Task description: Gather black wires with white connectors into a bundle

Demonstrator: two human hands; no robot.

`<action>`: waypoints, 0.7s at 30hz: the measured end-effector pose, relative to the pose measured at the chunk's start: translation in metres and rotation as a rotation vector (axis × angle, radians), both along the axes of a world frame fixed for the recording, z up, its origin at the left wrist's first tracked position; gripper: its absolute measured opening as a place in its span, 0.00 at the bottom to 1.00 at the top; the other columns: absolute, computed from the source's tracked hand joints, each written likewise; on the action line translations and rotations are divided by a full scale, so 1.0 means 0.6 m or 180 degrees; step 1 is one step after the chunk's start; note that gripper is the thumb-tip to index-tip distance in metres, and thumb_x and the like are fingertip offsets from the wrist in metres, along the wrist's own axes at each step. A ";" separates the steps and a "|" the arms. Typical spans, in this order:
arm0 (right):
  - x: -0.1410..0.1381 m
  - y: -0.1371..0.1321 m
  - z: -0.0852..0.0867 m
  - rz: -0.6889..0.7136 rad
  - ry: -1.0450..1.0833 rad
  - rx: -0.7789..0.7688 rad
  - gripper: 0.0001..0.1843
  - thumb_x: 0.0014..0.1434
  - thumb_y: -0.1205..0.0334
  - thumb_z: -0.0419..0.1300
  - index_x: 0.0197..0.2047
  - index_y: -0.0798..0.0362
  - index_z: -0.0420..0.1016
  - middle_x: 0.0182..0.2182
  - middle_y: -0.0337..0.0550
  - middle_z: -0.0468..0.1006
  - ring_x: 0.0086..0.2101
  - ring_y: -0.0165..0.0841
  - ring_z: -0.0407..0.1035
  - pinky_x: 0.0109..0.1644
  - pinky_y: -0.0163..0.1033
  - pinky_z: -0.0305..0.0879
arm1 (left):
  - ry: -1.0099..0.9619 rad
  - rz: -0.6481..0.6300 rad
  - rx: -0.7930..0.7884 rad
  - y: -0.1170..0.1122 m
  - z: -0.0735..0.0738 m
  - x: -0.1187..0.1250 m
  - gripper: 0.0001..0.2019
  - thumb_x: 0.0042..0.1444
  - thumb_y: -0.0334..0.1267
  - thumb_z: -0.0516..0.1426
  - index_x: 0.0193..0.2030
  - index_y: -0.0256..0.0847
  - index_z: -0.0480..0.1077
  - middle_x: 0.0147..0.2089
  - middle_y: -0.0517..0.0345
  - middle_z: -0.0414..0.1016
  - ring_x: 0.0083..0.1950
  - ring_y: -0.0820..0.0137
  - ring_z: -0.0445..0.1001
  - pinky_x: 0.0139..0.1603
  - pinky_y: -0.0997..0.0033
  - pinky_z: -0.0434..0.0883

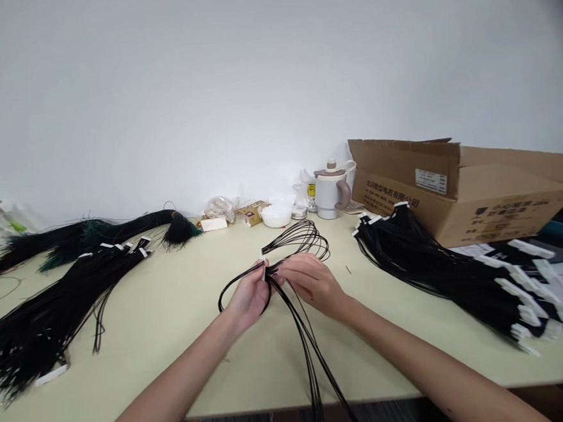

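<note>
My left hand [249,297] is closed on a small white connector [264,263], its fingers pinching it over the middle of the table. Black wires run from the connector; some loop up and to the right, while a longer bundle of black wires [309,350] hangs toward me and over the table's front edge. My right hand [313,283] is closed too, its fingertips together at the wires just right of the connector. Which wire its fingertips grip is partly hidden by the hand.
Black wire bundles with white connectors lie on the left [69,283] and right [441,283]. Behind the left one are dark green-tipped wires [109,232]. An open cardboard box [406,196], a lidded mug [327,195] and a white bowl [277,216] stand along the wall.
</note>
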State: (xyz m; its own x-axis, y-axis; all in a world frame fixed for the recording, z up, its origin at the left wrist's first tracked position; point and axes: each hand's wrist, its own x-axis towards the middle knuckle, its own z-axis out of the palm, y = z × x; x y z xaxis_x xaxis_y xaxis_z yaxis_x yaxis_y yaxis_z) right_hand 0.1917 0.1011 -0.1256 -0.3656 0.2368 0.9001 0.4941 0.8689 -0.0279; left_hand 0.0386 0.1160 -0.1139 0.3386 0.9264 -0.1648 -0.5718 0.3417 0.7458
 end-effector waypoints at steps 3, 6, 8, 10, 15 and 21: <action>-0.003 -0.009 0.016 0.0141 0.1031 -0.0902 0.09 0.59 0.67 0.49 0.40 0.51 0.68 0.38 0.43 0.73 0.41 0.29 0.67 0.46 0.40 0.66 | 0.0065 0.0049 0.0118 0.005 -0.003 -0.002 0.05 0.50 0.30 0.53 0.35 0.37 0.60 0.37 0.56 0.72 0.36 0.75 0.72 0.39 0.75 0.65; 0.010 -0.003 0.033 0.0471 0.2487 -0.1675 0.08 0.59 0.59 0.50 0.36 0.53 0.65 0.32 0.42 0.71 0.34 0.28 0.69 0.39 0.39 0.69 | 0.0167 0.0119 0.0178 0.010 -0.006 -0.005 0.08 0.50 0.32 0.53 0.37 0.37 0.57 0.44 0.50 0.71 0.44 0.70 0.73 0.41 0.74 0.66; 0.032 0.010 0.043 0.0769 0.3386 -0.1824 0.10 0.58 0.55 0.51 0.34 0.53 0.61 0.27 0.37 0.67 0.27 0.26 0.67 0.31 0.36 0.69 | 0.0233 0.0230 0.0212 0.011 -0.007 -0.006 0.08 0.50 0.32 0.53 0.36 0.37 0.56 0.45 0.48 0.71 0.45 0.68 0.72 0.41 0.74 0.66; 0.061 0.026 0.049 0.0696 0.3979 -0.1690 0.12 0.55 0.54 0.54 0.32 0.54 0.60 0.23 0.33 0.62 0.22 0.22 0.62 0.24 0.31 0.63 | 0.0309 0.0286 0.0223 0.011 -0.008 -0.006 0.08 0.50 0.31 0.53 0.35 0.37 0.55 0.45 0.47 0.72 0.45 0.68 0.72 0.41 0.74 0.67; 0.099 0.034 0.053 -0.0733 0.3510 -0.0770 0.11 0.55 0.56 0.54 0.34 0.56 0.67 0.24 0.37 0.65 0.21 0.22 0.56 0.21 0.28 0.52 | 0.0445 0.0216 0.0273 0.006 -0.009 -0.005 0.07 0.50 0.31 0.52 0.35 0.37 0.56 0.43 0.46 0.72 0.44 0.68 0.73 0.42 0.73 0.67; 0.046 0.005 0.028 -0.1287 0.0401 0.0542 0.09 0.54 0.70 0.56 0.39 0.52 0.72 0.22 0.37 0.66 0.25 0.24 0.56 0.28 0.31 0.52 | 0.0511 -0.0010 0.0477 0.001 -0.016 -0.003 0.08 0.51 0.37 0.53 0.33 0.36 0.57 0.44 0.48 0.72 0.43 0.67 0.73 0.37 0.75 0.67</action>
